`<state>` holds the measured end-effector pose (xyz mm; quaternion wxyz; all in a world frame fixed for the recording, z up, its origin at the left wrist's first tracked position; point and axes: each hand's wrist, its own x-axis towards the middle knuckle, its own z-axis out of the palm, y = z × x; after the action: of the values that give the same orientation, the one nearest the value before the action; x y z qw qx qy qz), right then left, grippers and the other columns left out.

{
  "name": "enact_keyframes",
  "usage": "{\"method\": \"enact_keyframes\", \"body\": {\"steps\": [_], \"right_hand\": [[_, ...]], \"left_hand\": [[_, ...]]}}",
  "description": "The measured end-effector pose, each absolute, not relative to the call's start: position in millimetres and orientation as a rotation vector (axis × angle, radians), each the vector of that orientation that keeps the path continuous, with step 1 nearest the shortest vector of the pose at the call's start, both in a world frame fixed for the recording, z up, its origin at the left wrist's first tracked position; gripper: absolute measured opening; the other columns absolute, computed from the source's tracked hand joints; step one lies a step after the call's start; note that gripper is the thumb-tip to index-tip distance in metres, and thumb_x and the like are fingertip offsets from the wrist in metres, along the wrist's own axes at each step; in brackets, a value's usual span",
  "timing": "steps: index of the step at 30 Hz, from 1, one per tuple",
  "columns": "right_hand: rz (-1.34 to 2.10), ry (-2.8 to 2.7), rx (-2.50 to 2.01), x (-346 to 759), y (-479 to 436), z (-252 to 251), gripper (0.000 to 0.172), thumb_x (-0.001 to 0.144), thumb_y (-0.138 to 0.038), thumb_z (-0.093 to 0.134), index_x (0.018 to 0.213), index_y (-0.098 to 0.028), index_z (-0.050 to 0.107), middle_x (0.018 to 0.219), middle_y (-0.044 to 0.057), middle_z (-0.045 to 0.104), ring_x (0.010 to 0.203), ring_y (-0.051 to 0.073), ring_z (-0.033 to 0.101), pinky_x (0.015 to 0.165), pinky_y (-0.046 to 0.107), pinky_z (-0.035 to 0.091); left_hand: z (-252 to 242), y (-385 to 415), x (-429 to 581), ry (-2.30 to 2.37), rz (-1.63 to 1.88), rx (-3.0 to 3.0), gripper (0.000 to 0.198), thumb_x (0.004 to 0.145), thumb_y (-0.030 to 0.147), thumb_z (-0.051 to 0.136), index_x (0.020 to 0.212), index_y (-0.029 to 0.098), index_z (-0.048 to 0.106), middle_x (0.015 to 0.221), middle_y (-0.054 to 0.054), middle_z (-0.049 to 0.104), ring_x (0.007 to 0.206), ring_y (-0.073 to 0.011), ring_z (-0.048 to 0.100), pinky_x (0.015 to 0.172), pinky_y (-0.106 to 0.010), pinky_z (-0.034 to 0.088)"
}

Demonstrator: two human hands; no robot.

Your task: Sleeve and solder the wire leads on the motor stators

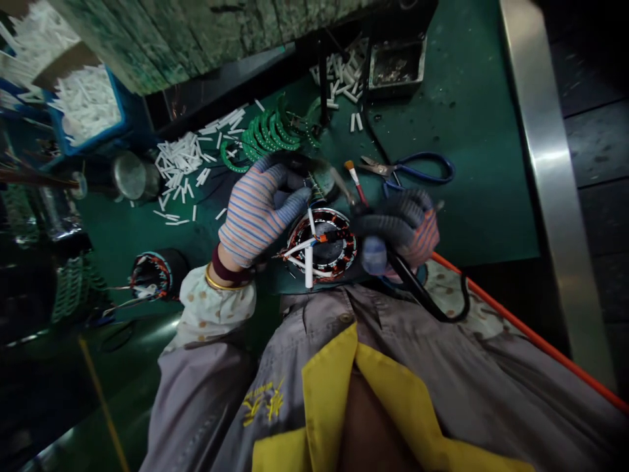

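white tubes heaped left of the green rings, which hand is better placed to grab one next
Left, probably: the left hand, apparently at thin wires, is nearer the white tubes; the right hand is farther off, gripping a dark-handled tool.

Blue-and-orange-striped left glove, white tube, green tabletop

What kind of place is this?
Probably a workshop or factory: there's a wire-wound ring, a blue bin full of white tubes, and blue-handled scissors on a green tabletop.
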<state>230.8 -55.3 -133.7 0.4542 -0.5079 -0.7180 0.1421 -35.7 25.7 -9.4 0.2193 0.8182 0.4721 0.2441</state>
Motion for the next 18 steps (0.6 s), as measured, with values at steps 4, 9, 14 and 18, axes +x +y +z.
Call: {"method": "enact_keyframes", "body": {"steps": [4, 9, 14, 18], "right_hand": [[0.194, -1.797, -0.950, 239.6, -59.0, -116.5, 0.041, 0.123, -0.061, 0.061, 0.104, -0.039, 0.089, 0.079, 0.003, 0.066, 0.081, 0.026, 0.063, 0.082, 0.047, 0.055], [0.099, -1.768, -0.751, 240.4, -49.6, -90.3, 0.031, 0.127, -0.044, 0.060, 0.122, -0.035, 0.089, 0.082, -0.001, 0.071, 0.079, 0.022, 0.062, 0.074, 0.041, 0.052], [0.049, -1.596, -1.012, 227.0, -41.6, -89.7, 0.043, 0.127, -0.055, 0.053, 0.116, -0.036, 0.089, 0.083, 0.003, 0.070, 0.083, 0.026, 0.067, 0.081, 0.045, 0.055], [0.044, -1.747, -1.243, 206.1, -20.7, -83.2, 0.048, 0.125, -0.054, 0.050, 0.130, -0.039, 0.095, 0.103, 0.008, 0.078, 0.096, 0.029, 0.071, 0.092, 0.049, 0.058]], "left_hand": [[-22.2, 18.1, -27.3, 1.300, 0.801, 2.347, 0.026, 0.118, 0.052, 0.078, 0.104, 0.032, 0.070, 0.114, -0.009, 0.078, 0.104, -0.0337, 0.079, 0.092, -0.061, 0.073], [-24.9, 9.6, -19.4, 1.540, 0.695, 2.422, 0.017, 0.117, 0.043, 0.079, 0.110, 0.031, 0.070, 0.113, -0.010, 0.076, 0.110, -0.0368, 0.077, 0.100, -0.062, 0.071], [-21.7, 4.6, -15.2, 1.610, 0.664, 2.412, 0.020, 0.118, 0.045, 0.082, 0.111, 0.030, 0.070, 0.109, -0.008, 0.075, 0.107, -0.0356, 0.076, 0.101, -0.058, 0.069], [-26.7, 7.2, -14.1, 1.621, 0.672, 2.424, 0.020, 0.117, 0.048, 0.079, 0.112, 0.031, 0.070, 0.113, -0.011, 0.078, 0.109, -0.0388, 0.077, 0.098, -0.062, 0.070]]}}
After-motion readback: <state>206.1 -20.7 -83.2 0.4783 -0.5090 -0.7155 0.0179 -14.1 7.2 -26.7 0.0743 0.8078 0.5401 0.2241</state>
